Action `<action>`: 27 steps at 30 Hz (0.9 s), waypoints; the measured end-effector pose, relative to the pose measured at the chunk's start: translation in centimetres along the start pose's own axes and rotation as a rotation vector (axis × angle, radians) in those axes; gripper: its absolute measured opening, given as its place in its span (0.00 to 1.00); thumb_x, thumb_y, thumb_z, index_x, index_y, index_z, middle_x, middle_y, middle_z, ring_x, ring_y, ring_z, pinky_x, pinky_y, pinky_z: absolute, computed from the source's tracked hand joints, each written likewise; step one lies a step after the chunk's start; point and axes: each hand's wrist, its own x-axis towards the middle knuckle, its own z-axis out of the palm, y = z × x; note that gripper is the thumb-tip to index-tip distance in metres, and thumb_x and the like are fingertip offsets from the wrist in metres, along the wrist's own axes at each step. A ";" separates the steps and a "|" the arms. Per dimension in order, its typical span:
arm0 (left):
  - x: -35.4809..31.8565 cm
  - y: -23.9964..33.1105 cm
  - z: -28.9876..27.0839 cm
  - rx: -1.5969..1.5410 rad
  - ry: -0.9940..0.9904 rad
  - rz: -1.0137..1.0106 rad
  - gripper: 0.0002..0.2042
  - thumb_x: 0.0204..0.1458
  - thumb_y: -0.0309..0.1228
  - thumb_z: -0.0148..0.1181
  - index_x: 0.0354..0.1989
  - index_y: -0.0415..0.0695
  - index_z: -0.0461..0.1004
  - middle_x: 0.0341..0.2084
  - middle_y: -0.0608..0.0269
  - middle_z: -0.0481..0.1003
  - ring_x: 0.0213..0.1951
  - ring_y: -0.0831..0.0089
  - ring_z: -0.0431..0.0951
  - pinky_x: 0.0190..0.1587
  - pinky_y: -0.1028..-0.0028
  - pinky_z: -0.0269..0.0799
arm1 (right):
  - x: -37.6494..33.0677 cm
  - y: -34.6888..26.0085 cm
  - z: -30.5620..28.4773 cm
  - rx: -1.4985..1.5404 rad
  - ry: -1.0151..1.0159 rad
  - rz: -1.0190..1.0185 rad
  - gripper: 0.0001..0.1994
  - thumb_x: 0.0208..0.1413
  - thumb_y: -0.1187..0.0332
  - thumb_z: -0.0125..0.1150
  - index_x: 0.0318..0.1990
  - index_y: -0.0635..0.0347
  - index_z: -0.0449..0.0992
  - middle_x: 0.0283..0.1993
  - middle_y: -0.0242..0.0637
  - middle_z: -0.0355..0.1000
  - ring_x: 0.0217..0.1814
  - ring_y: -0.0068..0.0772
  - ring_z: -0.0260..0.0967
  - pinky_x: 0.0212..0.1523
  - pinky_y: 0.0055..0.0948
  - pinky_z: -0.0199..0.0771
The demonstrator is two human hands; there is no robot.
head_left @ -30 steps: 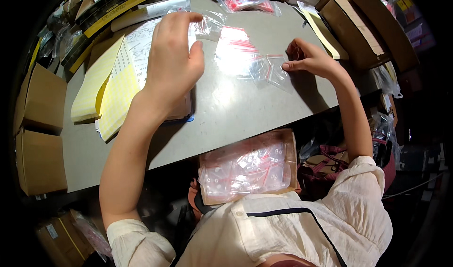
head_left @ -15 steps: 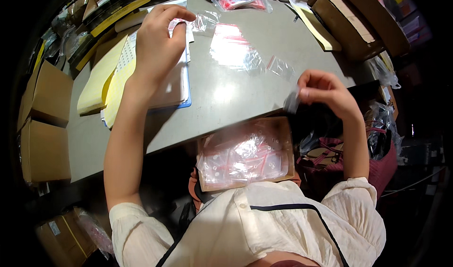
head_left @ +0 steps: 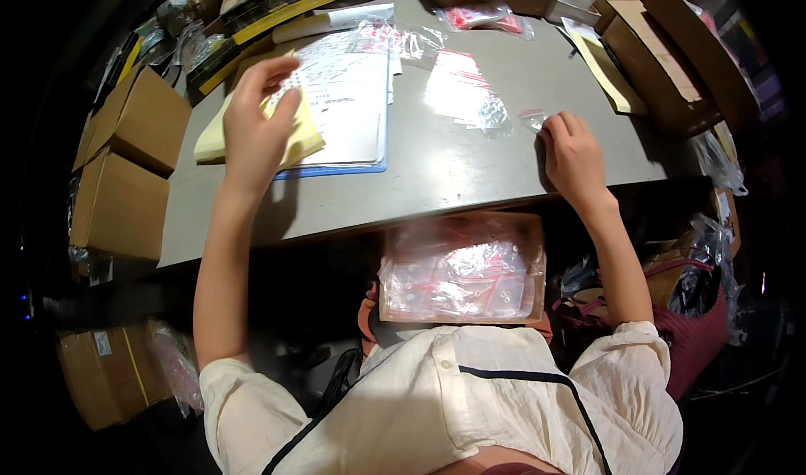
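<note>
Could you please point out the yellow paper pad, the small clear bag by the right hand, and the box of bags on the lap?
Yellow paper pad (head_left: 306, 137), head view, its right corner.
Small clear bag (head_left: 532, 120), head view, its middle.
Box of bags (head_left: 460, 267), head view, the bags inside.

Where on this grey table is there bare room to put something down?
Bare strip of table along the near edge, between left hand on the papers and right hand. The far side is crowded with plastic bags and boxes.

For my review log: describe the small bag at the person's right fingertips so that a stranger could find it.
Start at the grey table. Near its right end the right hand lies flat. The small clear bag touches its fingertips, smaller than the clear red-striped bags lying to its left.
</note>
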 end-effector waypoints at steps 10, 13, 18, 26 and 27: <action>-9.3 -5.4 -6.8 0.507 0.073 -0.247 0.24 0.60 0.41 0.69 0.58 0.38 0.73 0.54 0.47 0.74 0.57 0.51 0.73 0.64 0.57 0.67 | 2.7 -5.5 -0.4 0.356 0.056 -0.063 0.09 0.64 0.67 0.67 0.46 0.63 0.79 0.49 0.43 0.77 0.51 0.48 0.74 0.53 0.42 0.73; -10.4 -4.0 -6.0 0.720 0.099 -0.217 0.33 0.55 0.50 0.73 0.62 0.40 0.72 0.57 0.45 0.71 0.61 0.48 0.68 0.67 0.54 0.61 | 3.3 -6.5 -2.0 0.389 0.148 -0.040 0.10 0.65 0.68 0.67 0.48 0.64 0.80 0.53 0.43 0.78 0.55 0.49 0.73 0.56 0.41 0.72; -8.7 -0.4 -4.2 0.749 0.067 0.029 0.36 0.50 0.53 0.76 0.62 0.42 0.73 0.60 0.49 0.71 0.64 0.48 0.67 0.67 0.54 0.61 | 4.5 -8.3 -4.1 0.562 0.112 -0.141 0.09 0.63 0.73 0.67 0.48 0.64 0.80 0.55 0.45 0.77 0.56 0.49 0.75 0.57 0.40 0.73; -7.2 -1.3 -4.3 0.698 -0.145 0.262 0.10 0.54 0.34 0.73 0.41 0.43 0.83 0.34 0.59 0.83 0.37 0.60 0.84 0.38 0.66 0.80 | 4.9 -12.0 -3.0 0.855 -0.217 -0.385 0.09 0.62 0.73 0.66 0.47 0.64 0.79 0.54 0.47 0.78 0.54 0.52 0.77 0.55 0.42 0.77; -7.3 -0.8 -4.1 0.676 -0.072 0.354 0.08 0.55 0.32 0.71 0.39 0.44 0.82 0.33 0.59 0.82 0.34 0.62 0.82 0.35 0.66 0.78 | 4.8 -12.6 -2.4 0.907 -0.214 -0.370 0.09 0.63 0.72 0.66 0.48 0.64 0.79 0.54 0.47 0.78 0.54 0.52 0.77 0.54 0.41 0.77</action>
